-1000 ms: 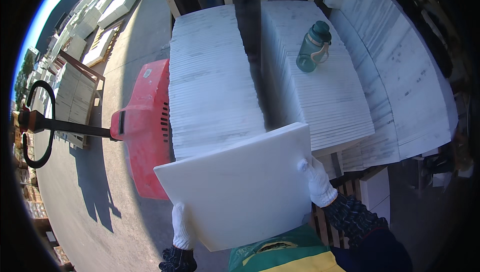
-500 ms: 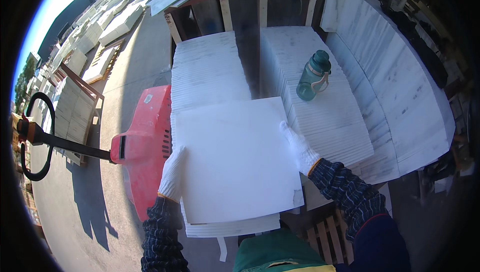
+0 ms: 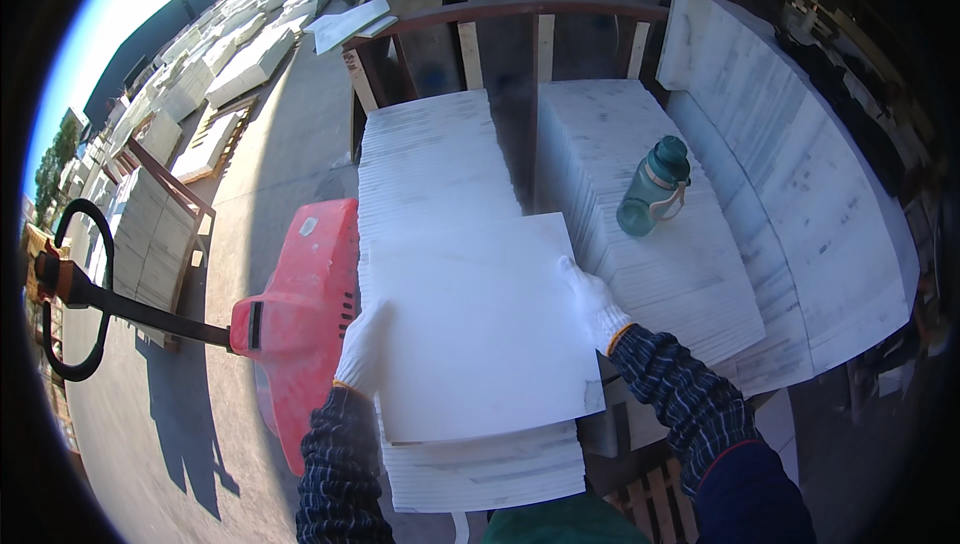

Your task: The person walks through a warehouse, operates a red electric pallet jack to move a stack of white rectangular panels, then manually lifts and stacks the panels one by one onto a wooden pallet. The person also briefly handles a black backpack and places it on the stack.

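A flat white stone tile (image 3: pixel 485 329) lies between my two gloved hands, over a long row of tightly packed white tiles (image 3: pixel 430 159). Its left edge is gripped by my left hand (image 3: pixel 364 349), in a white knit glove. My right hand (image 3: pixel 593 306), gloved the same way, grips the right edge; the fingers under the tile are hidden. The near end of the row shows below the tile's front edge. I cannot tell whether the tile touches the row beneath. To the right, a green water bottle (image 3: pixel 653 187) stands on a second row of tiles (image 3: pixel 690 284).
A red pallet jack (image 3: pixel 300 314) with a black handle (image 3: pixel 160 314) stands close on the left. Large veined slabs (image 3: pixel 800 164) lean at the right. Behind the rows runs a brown frame (image 3: pixel 500 11); a wooden pallet (image 3: pixel 655 509) lies below right.
The tile in my hands has moved a little away from me relative to the row, uncovering more of its near end. My view has shifted, so the surroundings sit lower.
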A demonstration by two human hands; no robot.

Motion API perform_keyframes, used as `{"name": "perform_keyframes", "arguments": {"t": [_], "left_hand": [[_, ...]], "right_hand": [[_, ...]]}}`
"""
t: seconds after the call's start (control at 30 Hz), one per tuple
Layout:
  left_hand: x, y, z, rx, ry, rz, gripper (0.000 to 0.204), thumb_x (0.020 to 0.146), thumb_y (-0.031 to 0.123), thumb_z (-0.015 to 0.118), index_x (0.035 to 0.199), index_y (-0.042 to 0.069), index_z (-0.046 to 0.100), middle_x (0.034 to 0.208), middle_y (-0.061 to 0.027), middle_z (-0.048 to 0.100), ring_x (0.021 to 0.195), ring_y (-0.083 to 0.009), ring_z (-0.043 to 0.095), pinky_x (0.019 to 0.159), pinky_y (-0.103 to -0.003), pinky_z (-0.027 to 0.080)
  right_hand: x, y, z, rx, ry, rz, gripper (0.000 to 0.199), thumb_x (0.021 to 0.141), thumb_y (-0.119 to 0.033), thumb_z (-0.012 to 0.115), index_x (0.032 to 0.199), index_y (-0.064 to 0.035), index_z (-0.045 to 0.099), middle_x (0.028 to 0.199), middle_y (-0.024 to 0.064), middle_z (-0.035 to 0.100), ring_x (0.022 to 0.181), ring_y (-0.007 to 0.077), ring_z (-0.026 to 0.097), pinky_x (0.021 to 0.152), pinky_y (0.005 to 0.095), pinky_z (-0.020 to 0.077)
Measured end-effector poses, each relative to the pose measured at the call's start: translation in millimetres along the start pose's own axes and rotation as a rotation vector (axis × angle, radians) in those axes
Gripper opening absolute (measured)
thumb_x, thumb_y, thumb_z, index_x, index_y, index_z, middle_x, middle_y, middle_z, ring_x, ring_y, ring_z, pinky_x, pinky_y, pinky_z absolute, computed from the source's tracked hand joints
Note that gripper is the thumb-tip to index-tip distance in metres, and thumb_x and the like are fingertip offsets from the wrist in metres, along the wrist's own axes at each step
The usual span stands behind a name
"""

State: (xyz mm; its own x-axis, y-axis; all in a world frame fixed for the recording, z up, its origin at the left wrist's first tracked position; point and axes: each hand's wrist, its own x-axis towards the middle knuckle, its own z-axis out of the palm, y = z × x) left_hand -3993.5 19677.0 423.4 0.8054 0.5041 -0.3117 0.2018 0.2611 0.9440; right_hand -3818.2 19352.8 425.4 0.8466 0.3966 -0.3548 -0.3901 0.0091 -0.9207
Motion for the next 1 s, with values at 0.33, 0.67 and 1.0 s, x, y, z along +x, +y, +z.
{"name": "perform_keyframes", "arguments": {"t": [0.33,0.67,1.0], "left_hand": [[25.3,-24.2,-21.3,0.197,-0.099,0.199,0.036,0.099,0.025,0.062,0.124,0.000,0.063,0.107,-0.0075,0.067,0.093,-0.0182,0.064,0.082,-0.031,0.053],[6.1,3.9,-6.2,0.206,-0.051,0.074,0.019,0.099,0.009,0.052,0.115,0.003,0.059,0.103,-0.0148,0.064,0.094,-0.0255,0.066,0.079,-0.033,0.053],[-13.7,72.8,0.9,1.308,-0.361,0.644,0.019,0.098,0.004,0.046,0.112,0.000,0.059,0.093,-0.0174,0.060,0.082,-0.0340,0.064,0.071,-0.037,0.055]], "right_hand": [[0.4,1.9,7.1,-0.020,0.096,0.057,0.052,0.102,-0.048,0.058,0.103,0.0025,0.069,0.083,-0.0023,0.059,0.076,0.0076,0.054,0.069,0.0276,0.0487],[-17.4,7.1,5.2,-0.505,0.163,-0.060,0.061,0.100,-0.053,0.056,0.125,0.0029,0.062,0.117,0.0241,0.069,0.112,0.0367,0.066,0.097,0.0430,0.0496],[-14.5,16.9,2.4,-0.440,0.130,-0.135,0.061,0.100,-0.051,0.057,0.124,0.0047,0.062,0.110,0.0236,0.071,0.106,0.0370,0.068,0.094,0.0422,0.0514]]}}
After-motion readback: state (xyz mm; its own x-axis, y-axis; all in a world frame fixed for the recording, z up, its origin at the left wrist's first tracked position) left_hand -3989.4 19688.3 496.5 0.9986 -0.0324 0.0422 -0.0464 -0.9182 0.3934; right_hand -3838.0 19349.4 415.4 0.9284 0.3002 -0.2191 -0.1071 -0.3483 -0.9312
